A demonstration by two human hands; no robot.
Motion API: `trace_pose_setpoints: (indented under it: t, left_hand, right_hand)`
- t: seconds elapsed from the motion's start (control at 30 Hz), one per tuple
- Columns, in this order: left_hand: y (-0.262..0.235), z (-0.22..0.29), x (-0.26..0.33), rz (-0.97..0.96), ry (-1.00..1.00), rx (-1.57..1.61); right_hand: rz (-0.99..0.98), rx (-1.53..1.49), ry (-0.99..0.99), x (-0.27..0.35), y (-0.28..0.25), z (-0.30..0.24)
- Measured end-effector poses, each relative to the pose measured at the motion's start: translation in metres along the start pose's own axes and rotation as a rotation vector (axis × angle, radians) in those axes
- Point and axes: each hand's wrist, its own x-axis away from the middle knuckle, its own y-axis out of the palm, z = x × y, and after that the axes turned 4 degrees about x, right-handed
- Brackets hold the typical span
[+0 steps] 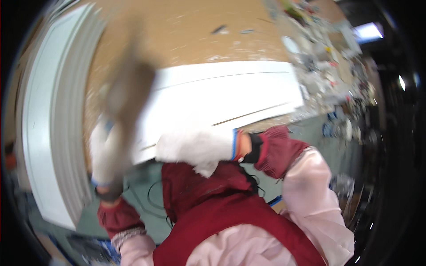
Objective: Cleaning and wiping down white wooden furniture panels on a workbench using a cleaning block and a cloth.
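Note:
A long white panel (235,91) with a thin groove near its far edge lies across the worktable. Held in my left hand (106,150), which wears a white glove, is a blurred brownish-grey object (131,84). It rises over the panel's left end, and motion smears its shape. My right hand (195,144), also in a white glove, lies at the panel's near edge and points left. A crumpled white piece (206,169) hangs below it; whether this is cloth or part of the glove cannot be told. The right fingers blend into the bright panel.
Several white panels (55,119) are stacked at the left edge of the brown worktable (191,31). Scraps and a small dark piece (218,29) lie at the back. Mixed clutter (328,62) covers the right side. Dark cables (151,195) hang below the table edge.

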Motion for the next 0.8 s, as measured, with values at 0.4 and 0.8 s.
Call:
trace_pose_setpoints:
  t: [0.4, 0.8]
  left_hand:
    - [0.072, 0.063, 0.045, 0.067, -0.028, -0.356]
    - [0.353, 0.074, 0.012, -0.540, 0.747, -0.700]
  right_hand:
    - [0.589, -0.710, 1.069, 0.262, -0.002, -0.047]
    - [0.482, 0.112, 1.371, 0.405, -0.050, 0.054]
